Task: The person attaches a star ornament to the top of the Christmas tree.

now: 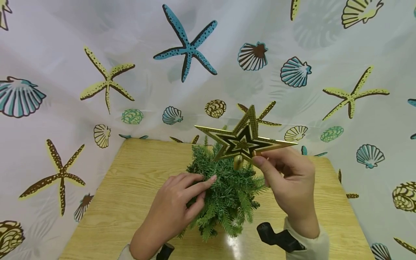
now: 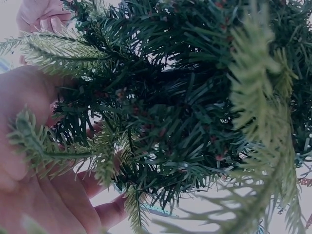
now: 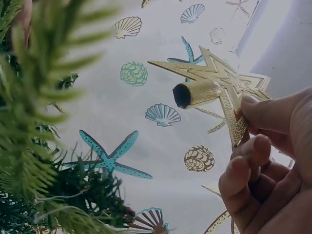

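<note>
A gold star tree topper [image 1: 242,143] is held in the air by my right hand [image 1: 289,177], pinched at a lower point between thumb and fingers. Its short hollow socket [image 3: 197,93] shows its dark mouth in the right wrist view, aimed toward the foliage. Below and behind the star in the head view stands a small artificial Christmas tree [image 1: 227,202] with dense green needles. My left hand [image 1: 182,196] rests against the tree's left side, fingers loosely bent among the branches. In the left wrist view, sprigs [image 2: 63,153] cross its palm and partly hide the fingers.
The tree stands on a light wooden table [image 1: 139,166]. A white curtain [image 1: 227,21] printed with starfish and shells hangs behind the table and along both sides. Black wrist mounts [image 1: 279,236] sit at my sleeves.
</note>
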Demonstrator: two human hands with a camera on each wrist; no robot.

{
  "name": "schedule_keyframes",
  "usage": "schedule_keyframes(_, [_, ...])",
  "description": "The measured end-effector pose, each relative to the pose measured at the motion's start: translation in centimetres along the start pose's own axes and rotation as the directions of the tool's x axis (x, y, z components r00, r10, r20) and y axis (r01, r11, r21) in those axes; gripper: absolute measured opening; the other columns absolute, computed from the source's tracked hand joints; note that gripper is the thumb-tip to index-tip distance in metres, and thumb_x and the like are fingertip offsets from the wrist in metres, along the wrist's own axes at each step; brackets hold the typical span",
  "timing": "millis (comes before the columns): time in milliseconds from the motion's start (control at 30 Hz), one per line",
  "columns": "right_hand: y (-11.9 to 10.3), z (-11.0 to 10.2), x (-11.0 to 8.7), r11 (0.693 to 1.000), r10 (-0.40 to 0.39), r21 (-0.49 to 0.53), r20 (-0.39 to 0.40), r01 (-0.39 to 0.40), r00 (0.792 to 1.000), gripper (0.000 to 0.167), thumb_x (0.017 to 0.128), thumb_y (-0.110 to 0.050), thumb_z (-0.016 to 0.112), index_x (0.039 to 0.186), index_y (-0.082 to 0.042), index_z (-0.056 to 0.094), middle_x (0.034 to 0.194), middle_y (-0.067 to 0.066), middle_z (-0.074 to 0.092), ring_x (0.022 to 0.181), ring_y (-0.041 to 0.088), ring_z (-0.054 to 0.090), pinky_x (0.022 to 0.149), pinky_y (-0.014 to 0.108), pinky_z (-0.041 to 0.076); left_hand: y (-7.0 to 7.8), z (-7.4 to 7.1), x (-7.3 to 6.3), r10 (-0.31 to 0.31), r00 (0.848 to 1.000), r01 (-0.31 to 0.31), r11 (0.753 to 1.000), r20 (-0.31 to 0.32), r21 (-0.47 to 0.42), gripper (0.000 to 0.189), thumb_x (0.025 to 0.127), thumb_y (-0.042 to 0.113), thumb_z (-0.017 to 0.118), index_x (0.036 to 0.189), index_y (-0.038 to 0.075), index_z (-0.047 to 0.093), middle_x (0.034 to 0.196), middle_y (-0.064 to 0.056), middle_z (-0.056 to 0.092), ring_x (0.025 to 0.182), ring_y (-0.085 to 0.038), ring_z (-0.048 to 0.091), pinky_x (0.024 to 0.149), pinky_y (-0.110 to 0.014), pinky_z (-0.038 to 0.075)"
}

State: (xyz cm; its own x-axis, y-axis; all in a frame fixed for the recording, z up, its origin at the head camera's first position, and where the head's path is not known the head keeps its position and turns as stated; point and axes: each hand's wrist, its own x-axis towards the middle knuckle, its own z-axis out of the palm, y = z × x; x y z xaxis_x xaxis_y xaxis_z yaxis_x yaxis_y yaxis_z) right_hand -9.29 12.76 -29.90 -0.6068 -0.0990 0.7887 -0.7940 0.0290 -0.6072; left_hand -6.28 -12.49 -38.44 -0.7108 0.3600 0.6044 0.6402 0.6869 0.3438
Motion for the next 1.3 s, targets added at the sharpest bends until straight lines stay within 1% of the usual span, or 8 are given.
schedule_keyframes(200, [0.1,0.3,-0.1,0.997,0.005,-0.071,0.060,-0.001,0.998,0.016,0.085,0.014,0.074,0.092,0.000,0.078,0.066,0.005,0.065,0.048,0.009,0.056,0.041,0.020,0.042,0.1,0.0,0.1,-0.008,1.000,0.008,1.000,0.014,0.003,0.042,0.097,0.013,0.065,0.135,0.027,0.072,0.117,0.002,0.072,0.103,-0.019,0.067,0.086,-0.045,0.056])
schedule_keyframes(400, [0.0,0.6,-0.4,0.992,0.006,-0.127,0.074,0.003,0.997,0.008,0.090,0.004,0.076,0.095,-0.001,0.078,0.064,0.006,0.066,0.048,0.009,0.060,0.040,0.019,0.044,0.1,0.0,0.1,-0.003,1.000,0.003,1.000,0.007,0.002,0.042,0.096,0.012,0.065,0.135,0.026,0.072,0.116,0.001,0.072,0.103,-0.020,0.067,0.085,-0.045,0.056])
schedule_keyframes(500, [-0.2,0.7,-0.5,0.991,0.007,-0.132,0.079,0.004,0.997,0.008,0.090,0.005,0.075,0.095,-0.001,0.078,0.063,0.005,0.066,0.049,0.009,0.062,0.042,0.020,0.047,0.1,0.0,0.2,0.000,1.000,0.000,1.000,0.003,0.003,0.042,0.096,0.012,0.065,0.134,0.026,0.073,0.116,0.001,0.072,0.103,-0.020,0.067,0.086,-0.046,0.056])
schedule_keyframes(667, [-0.8,0.8,-0.7,0.979,-0.015,-0.198,0.129,0.040,0.991,0.013,0.089,0.007,0.072,0.098,-0.002,0.077,0.070,0.002,0.069,0.052,0.006,0.064,0.050,0.021,0.054,0.1,0.1,0.1,-0.004,1.000,0.004,1.000,0.009,0.003,0.042,0.096,0.012,0.065,0.135,0.027,0.072,0.116,0.002,0.072,0.103,-0.020,0.067,0.086,-0.046,0.056])
schedule_keyframes(767, [-1.1,1.0,-0.8,0.968,-0.021,-0.243,0.161,0.060,0.987,0.012,0.090,0.005,0.072,0.098,-0.002,0.076,0.076,0.001,0.070,0.054,0.004,0.065,0.052,0.020,0.055,0.1,0.1,0.1,-0.009,1.000,0.009,1.000,0.012,0.001,0.042,0.096,0.012,0.066,0.135,0.027,0.072,0.116,0.002,0.072,0.103,-0.020,0.067,0.086,-0.046,0.056])
schedule_keyframes(1000, [-0.4,1.5,-1.9,0.975,0.043,-0.224,0.174,-0.003,0.984,0.014,0.088,0.009,0.074,0.097,-0.001,0.076,0.080,0.007,0.070,0.056,0.005,0.066,0.052,0.020,0.056,0.1,0.1,0.2,-0.008,1.000,0.008,1.000,0.011,0.009,0.041,0.096,0.013,0.066,0.133,0.027,0.073,0.116,0.001,0.072,0.104,-0.021,0.068,0.088,-0.047,0.056])
schedule_keyframes(1133, [0.0,1.8,-2.5,0.978,0.046,-0.208,0.166,-0.011,0.985,0.019,0.087,0.013,0.074,0.100,0.000,0.077,0.084,0.010,0.071,0.056,0.008,0.067,0.052,0.020,0.056,0.1,0.1,0.2,-0.009,1.000,0.009,1.000,0.011,0.010,0.041,0.095,0.013,0.066,0.133,0.027,0.073,0.117,0.000,0.073,0.105,-0.021,0.068,0.087,-0.047,0.057])
schedule_keyframes(1300, [0.4,1.9,-2.9,0.978,0.047,-0.209,0.159,-0.013,0.986,0.019,0.086,0.014,0.074,0.099,0.001,0.077,0.085,0.011,0.071,0.055,0.009,0.067,0.051,0.020,0.056,0.1,0.1,0.2,-0.014,1.000,0.014,1.000,0.011,0.010,0.041,0.095,0.012,0.066,0.133,0.027,0.074,0.116,0.000,0.073,0.104,-0.021,0.068,0.086,-0.047,0.057])
